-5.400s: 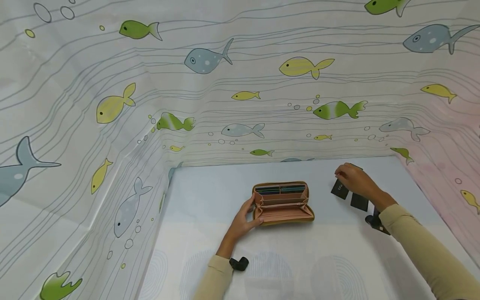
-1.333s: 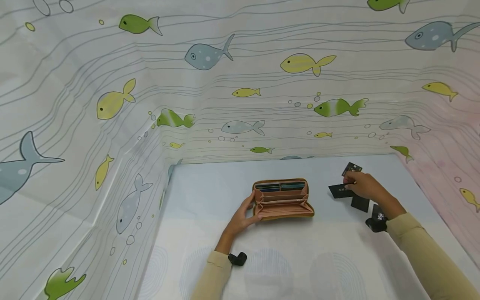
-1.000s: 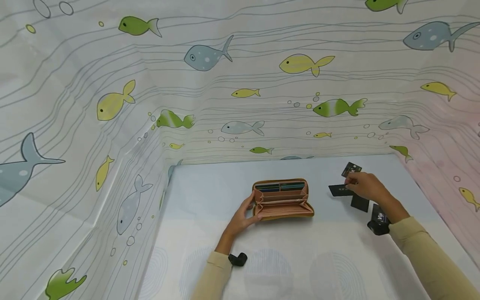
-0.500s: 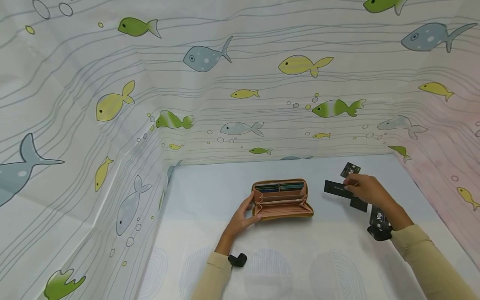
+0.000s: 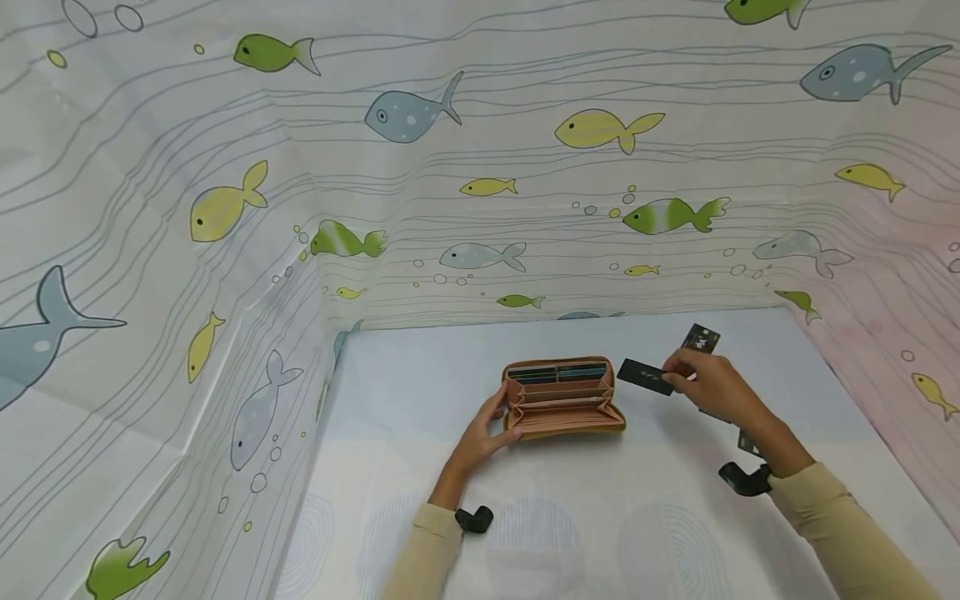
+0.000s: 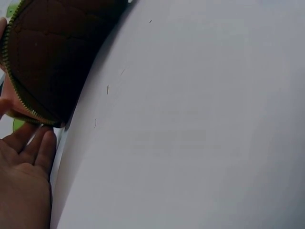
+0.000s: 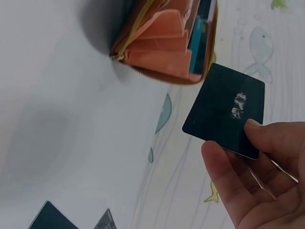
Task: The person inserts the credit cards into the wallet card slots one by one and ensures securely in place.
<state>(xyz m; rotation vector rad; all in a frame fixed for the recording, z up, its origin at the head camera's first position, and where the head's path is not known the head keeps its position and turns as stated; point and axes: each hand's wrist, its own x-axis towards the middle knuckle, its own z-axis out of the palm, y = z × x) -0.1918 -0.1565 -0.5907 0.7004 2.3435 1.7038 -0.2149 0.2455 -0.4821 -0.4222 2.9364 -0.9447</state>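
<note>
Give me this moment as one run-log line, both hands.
left hand: holds open wallet | right hand: pinches black card beside wallet, not inserted | loose cards: on table

From my station I see a pale backdrop (image 5: pixel 510 58), crossed by thin wavy lines, rising behind the table (image 5: pixel 412 375) and along its left. On its back part I make out a spotted blue fish (image 5: pixel 407 118), a yellow fish (image 5: pixel 592 130) to its right, and a green-and-white fish (image 5: pixel 663 218) below that one. The right side turns pink. The table looks pale blue at its far end and white nearer the head camera, with faint lined circles (image 5: pixel 535 546).
</note>
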